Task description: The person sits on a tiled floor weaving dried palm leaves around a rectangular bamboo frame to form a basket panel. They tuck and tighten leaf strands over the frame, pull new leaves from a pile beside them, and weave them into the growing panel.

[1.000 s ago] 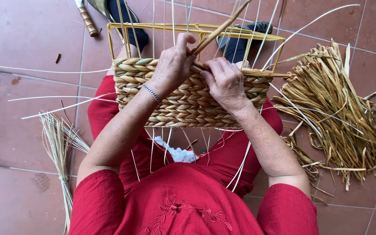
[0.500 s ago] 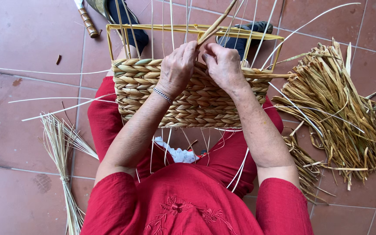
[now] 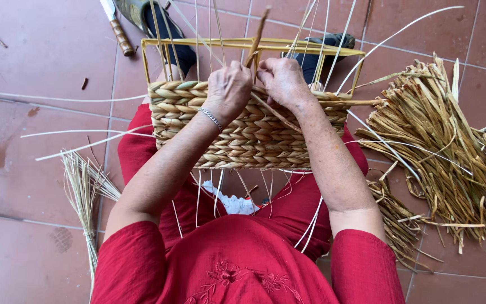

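A half-woven basket (image 3: 254, 138) of braided straw lies across my lap on a yellow wire frame (image 3: 209, 44), with thin pale stakes rising from it. My left hand (image 3: 229, 87) grips the top row of the weave and pinches a thick straw strand (image 3: 256, 36) that sticks upward. My right hand (image 3: 282, 81) is pressed close beside it on the same upper edge, fingers curled over the strand. A silver bracelet (image 3: 211, 119) sits on my left wrist.
A large heap of dried straw (image 3: 445, 157) lies on the tiled floor at the right. A thin tied bundle of reeds (image 3: 85, 197) lies at the left. A knife with a wooden handle (image 3: 118, 29) rests at the top left. Loose pale strips cross the tiles.
Both hands have shifted a little leftward along the basket's top edge and drawn closer together. The upright straw strand now stands steeper between them.
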